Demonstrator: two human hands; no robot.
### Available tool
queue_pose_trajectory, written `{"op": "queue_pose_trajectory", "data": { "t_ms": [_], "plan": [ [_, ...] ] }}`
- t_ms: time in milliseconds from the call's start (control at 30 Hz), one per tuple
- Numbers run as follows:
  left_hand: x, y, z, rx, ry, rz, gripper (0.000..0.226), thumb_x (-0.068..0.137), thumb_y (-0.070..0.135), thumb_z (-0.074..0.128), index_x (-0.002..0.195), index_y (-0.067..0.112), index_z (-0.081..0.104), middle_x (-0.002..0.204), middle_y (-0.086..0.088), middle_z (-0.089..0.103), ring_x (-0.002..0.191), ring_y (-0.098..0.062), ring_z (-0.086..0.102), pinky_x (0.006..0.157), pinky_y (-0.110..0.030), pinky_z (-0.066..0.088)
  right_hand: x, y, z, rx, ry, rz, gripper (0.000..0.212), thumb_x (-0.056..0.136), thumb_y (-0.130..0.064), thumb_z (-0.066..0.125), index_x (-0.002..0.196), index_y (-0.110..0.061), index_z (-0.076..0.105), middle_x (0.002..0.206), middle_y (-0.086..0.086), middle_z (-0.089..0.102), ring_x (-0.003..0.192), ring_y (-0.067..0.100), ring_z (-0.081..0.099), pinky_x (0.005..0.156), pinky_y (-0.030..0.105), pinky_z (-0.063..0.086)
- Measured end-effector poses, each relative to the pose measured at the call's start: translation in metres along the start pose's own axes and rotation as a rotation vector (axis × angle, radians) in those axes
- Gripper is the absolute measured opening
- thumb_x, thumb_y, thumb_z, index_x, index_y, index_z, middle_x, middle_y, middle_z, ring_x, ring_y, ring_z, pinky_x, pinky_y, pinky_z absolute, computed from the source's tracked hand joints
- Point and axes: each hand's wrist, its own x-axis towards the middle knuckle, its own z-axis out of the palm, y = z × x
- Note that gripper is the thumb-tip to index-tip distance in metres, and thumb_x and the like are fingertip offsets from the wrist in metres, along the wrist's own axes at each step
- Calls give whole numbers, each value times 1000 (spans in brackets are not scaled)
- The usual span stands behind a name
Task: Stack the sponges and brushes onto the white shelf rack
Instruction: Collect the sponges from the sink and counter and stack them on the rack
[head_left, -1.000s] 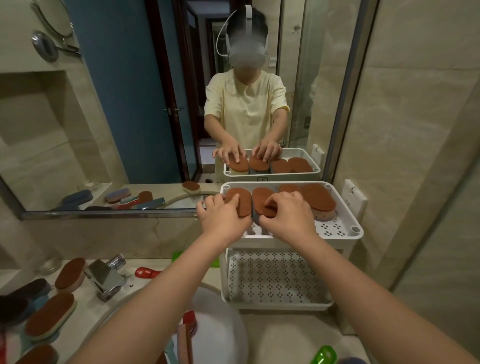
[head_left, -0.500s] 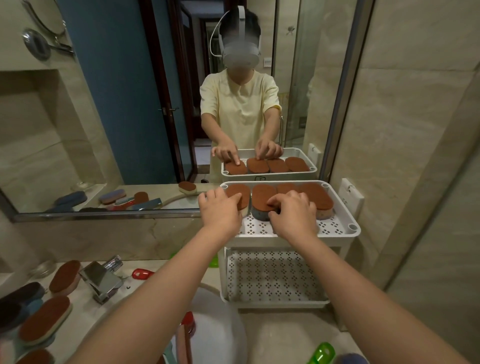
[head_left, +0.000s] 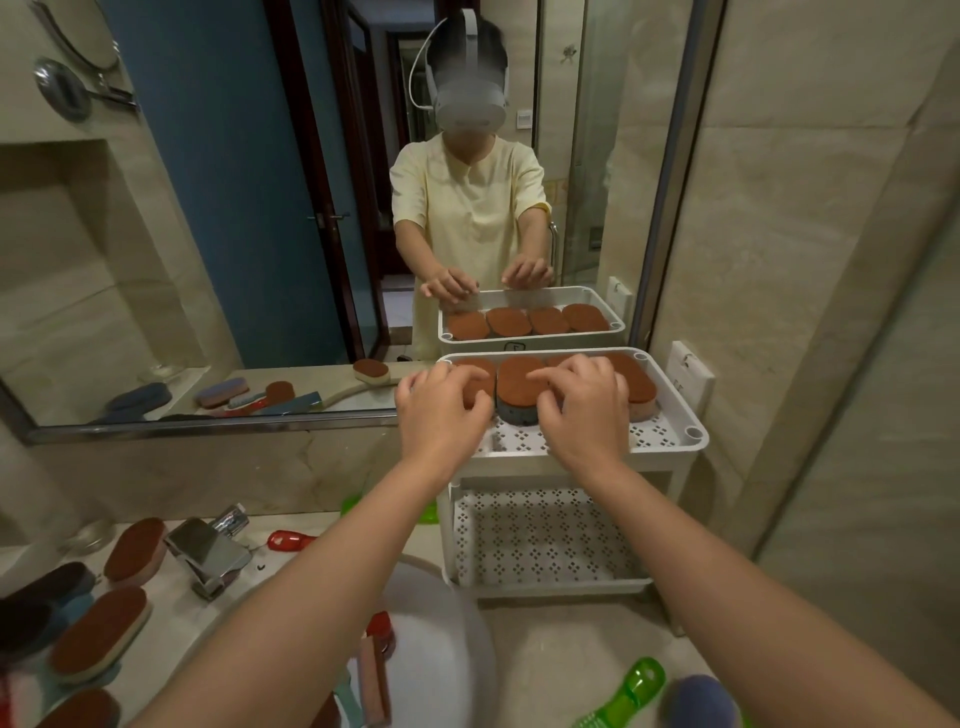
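A white shelf rack (head_left: 675, 415) stands on the counter against the mirror. Its top tier holds a row of several brown-topped sponges; the middle one (head_left: 519, 387) has a dark grey base. My left hand (head_left: 441, 415) and my right hand (head_left: 584, 410) hover side by side over the front of that row. The fingers of both are loosely curled and hold nothing, as the mirror also shows. More brown sponges (head_left: 98, 631) and dark ones (head_left: 47, 587) lie on the counter at the left.
The rack's lower tier (head_left: 545, 540) has a perforated floor. A chrome faucet (head_left: 208, 556) and a red brush handle (head_left: 288, 540) sit behind the white basin (head_left: 441, 649), which holds a brush (head_left: 374, 686). A green brush (head_left: 631, 691) lies at the front right.
Both hands have lifted off the two left sponges they were pressing and drawn back a little towards me. The sponges stay in the top tier.
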Motion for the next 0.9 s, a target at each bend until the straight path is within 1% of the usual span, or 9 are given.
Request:
{"op": "queue_pose_trajectory", "data": {
  "t_ms": [67,167,300,367,500,600,700,800,900],
  "plan": [
    [-13,3,-2,-56,30,95,22,88,30,53,106,36,64,97,19,59,99,-2,52,112,-33,20,-12,3,-4,59,30,-38,23,84,-14,57,96,-27,72,85,-15,51,94,11,48,86,29,31],
    [-43,9,1,-154,52,199,24,89,28,50,110,33,62,103,20,56,107,0,49,116,-33,17,-40,10,-10,92,18,-33,25,84,-16,56,101,-27,70,92,-12,57,99,11,48,92,31,32],
    [-84,15,13,-256,95,290,31,88,21,49,117,24,62,114,11,57,119,-8,47,117,-38,20,-77,27,-22,136,10,-5,33,86,-14,53,115,-23,67,113,-5,60,118,17,48,106,44,34],
    [-104,17,20,-294,70,327,34,88,20,49,121,20,59,121,6,56,124,-12,45,117,-38,22,-98,37,-29,105,-12,6,40,85,-13,53,123,-21,63,129,-2,56,130,18,42,112,48,31],
    [-146,28,39,-351,-50,307,38,87,20,48,123,20,58,123,4,55,125,-13,44,111,-33,30,-149,57,-41,15,-94,81,52,84,-18,54,135,-27,52,149,0,40,143,16,22,118,42,17],
    [-173,35,56,-357,-203,240,38,88,24,46,124,24,57,124,8,51,121,-7,43,102,-24,33,-186,75,-47,-9,-200,226,54,81,-20,54,134,-30,53,147,-1,42,143,18,24,118,45,20],
    [-199,39,79,-391,-454,169,32,91,26,49,122,35,56,118,20,50,110,3,46,89,-15,37,-223,93,-51,-49,-326,416,51,83,-21,59,132,-30,55,147,-2,41,142,19,25,116,38,21],
    [-225,43,107,-448,-733,37,27,93,32,50,118,36,59,111,15,61,100,-1,58,87,-26,48,-253,109,-56,-78,-428,567,52,83,-19,60,134,-25,54,144,4,44,137,23,32,112,32,26],
    [-250,51,131,-555,-920,-173,27,94,18,54,120,24,59,110,0,66,98,-13,62,93,-33,48,-275,122,-62,-104,-541,685,55,86,-19,55,140,-22,47,144,4,43,134,25,34,108,29,29]
  ]
}}
